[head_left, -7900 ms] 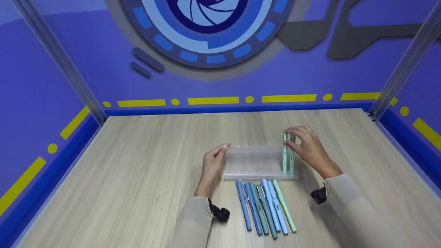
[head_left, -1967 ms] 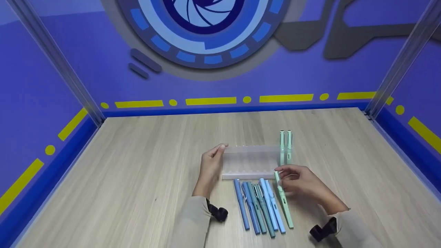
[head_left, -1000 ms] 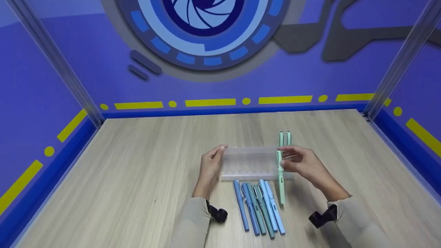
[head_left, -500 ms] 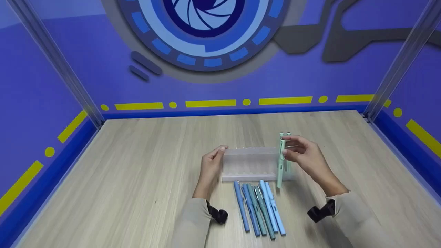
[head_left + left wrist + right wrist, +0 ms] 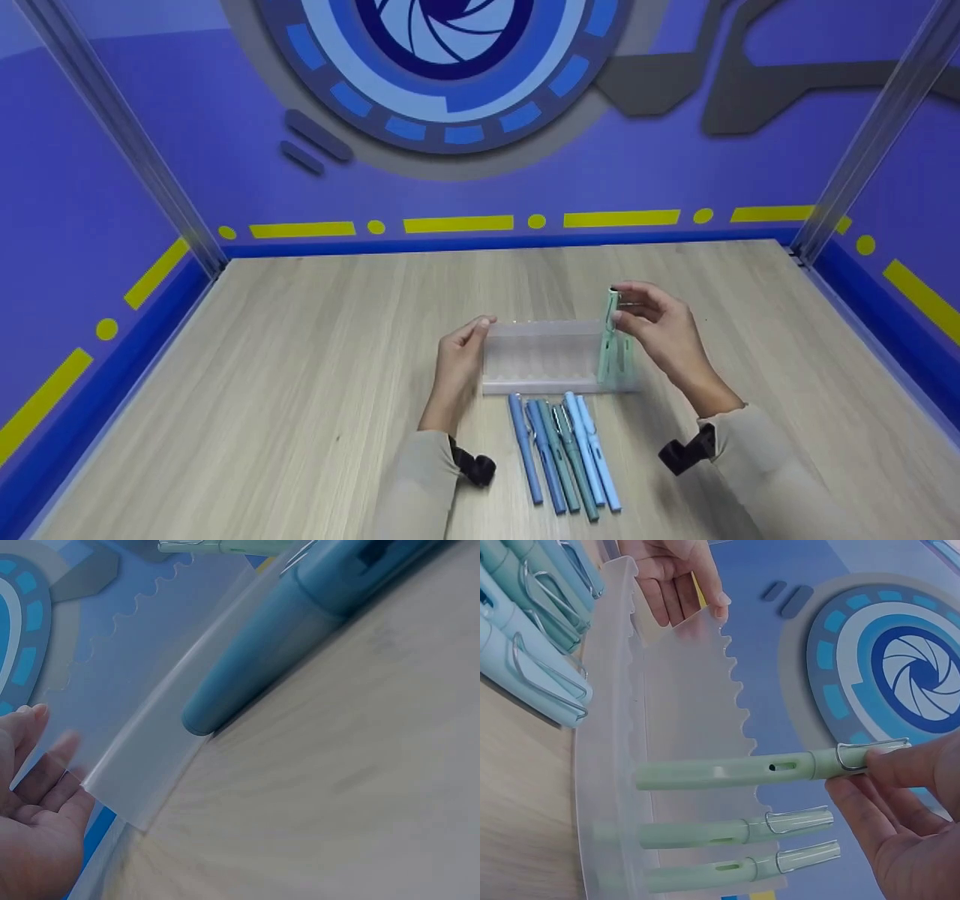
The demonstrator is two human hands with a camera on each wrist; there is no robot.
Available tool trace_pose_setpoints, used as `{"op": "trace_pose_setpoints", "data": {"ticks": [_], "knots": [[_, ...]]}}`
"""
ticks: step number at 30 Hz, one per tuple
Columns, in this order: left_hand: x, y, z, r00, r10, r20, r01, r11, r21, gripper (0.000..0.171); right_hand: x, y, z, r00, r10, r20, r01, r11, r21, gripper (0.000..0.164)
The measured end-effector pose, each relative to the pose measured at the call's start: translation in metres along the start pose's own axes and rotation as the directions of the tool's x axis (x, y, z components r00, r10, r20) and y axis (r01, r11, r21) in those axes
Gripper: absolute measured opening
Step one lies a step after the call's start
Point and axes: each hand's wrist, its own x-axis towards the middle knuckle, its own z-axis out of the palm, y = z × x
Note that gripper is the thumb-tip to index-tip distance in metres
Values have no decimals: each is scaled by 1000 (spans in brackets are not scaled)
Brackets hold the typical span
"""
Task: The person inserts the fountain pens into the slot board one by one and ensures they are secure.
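A translucent pen stand (image 5: 544, 358) with a scalloped edge stands on the table. My left hand (image 5: 457, 367) pinches its left upper edge between thumb and fingers. At the right end, my right hand (image 5: 666, 330) pinches a light green pen (image 5: 735, 774) by its cap, nearly upright. The pen's lower end is at the stand's front ledge; whether it touches the bottom I cannot tell. Two more light green pens, a nearer one (image 5: 697, 835) and an outer one (image 5: 697, 877), stand in the slots beside it, partly hidden in the head view by the right hand.
In front of the stand several capped pens lie side by side on the wooden table (image 5: 322, 360): blue pens (image 5: 526, 450), teal pens (image 5: 576, 461) and light blue pens (image 5: 600, 454). Blue panels (image 5: 480, 195) border the table at the back and sides.
My right hand has picked up the light green pen from the table row, raised it, turned it upright and brought it to the stand's right end. The left hand keeps its hold.
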Motion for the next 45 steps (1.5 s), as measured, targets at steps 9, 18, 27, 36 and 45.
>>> {"op": "trace_pose_setpoints", "data": {"ticks": [9, 18, 27, 36, 45], "knots": [[0, 0, 0, 1000, 3, 1, -3, 1000, -7, 34, 2, 5, 4, 999, -35, -30, 33, 998, -51, 36], [-1, 2, 0, 1000, -22, 10, 22, 1000, -10, 35, 5, 11, 8, 997, -48, -57, 45, 997, -60, 36], [-1, 1, -1, 999, -28, 19, 28, 1000, -9, 34, 5, 17, 9, 999, -38, -35, 35, 996, -76, 36], [-1, 0, -1, 999, -31, 15, 31, 999, -10, 36, 5, 23, 12, 999, -48, -20, 45, 994, -104, 39], [-2, 2, 0, 1000, -16, 11, 17, 1000, -18, 34, 7, 25, 13, 996, -87, -12, 84, 986, -147, 38]]}}
